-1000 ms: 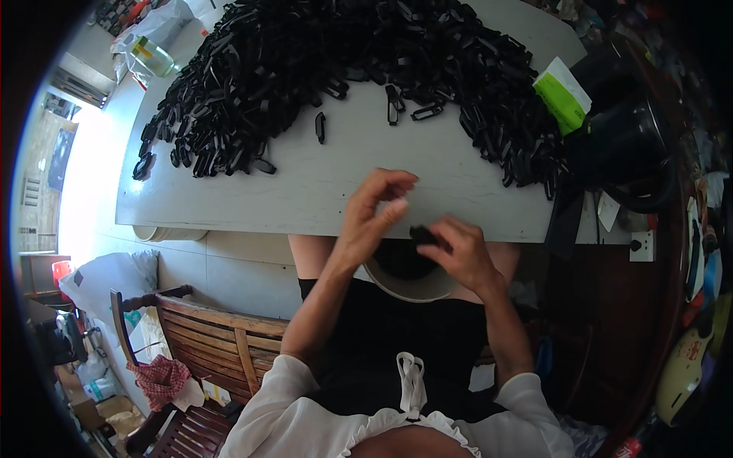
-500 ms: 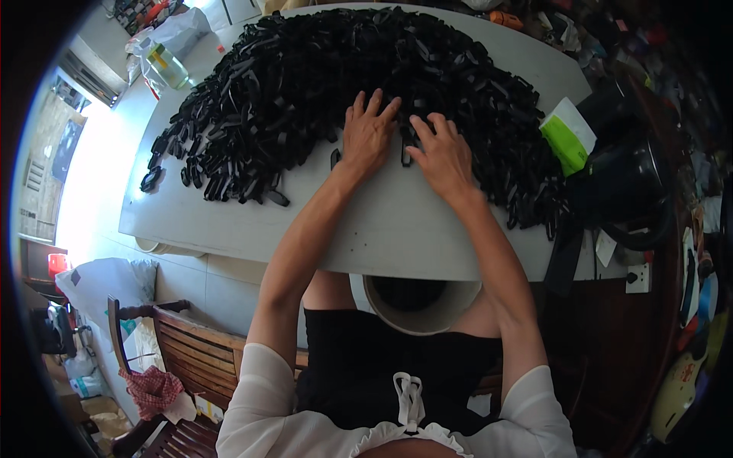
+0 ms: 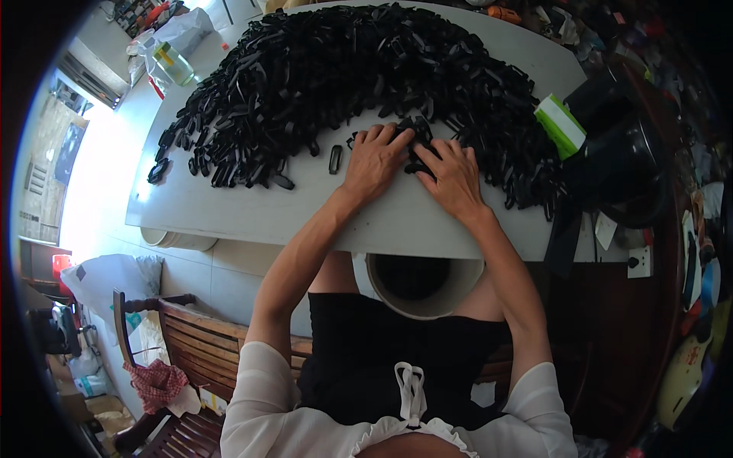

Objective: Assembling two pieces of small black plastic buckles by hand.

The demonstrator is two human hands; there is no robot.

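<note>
A wide heap of small black plastic loop-shaped pieces curves across the white table. My left hand rests on the tabletop, fingers curled down over a small cluster drawn out from the heap. Facing it, my right hand has its fingers bent around pieces from the same cluster. Between the two hands several black pieces show; others are hidden under my fingers. One loose black loop lies by itself, left of my left hand.
Below the table edge, between my knees, stands a pale bucket with a dark inside. A green and white packet leans at the right by a black container. A bottle stands far left. A wooden bench is at lower left.
Both hands have moved nearer to me, bringing a cluster of black pieces away from the heap. Their fingers have curled in, and the pale table shows behind them.
</note>
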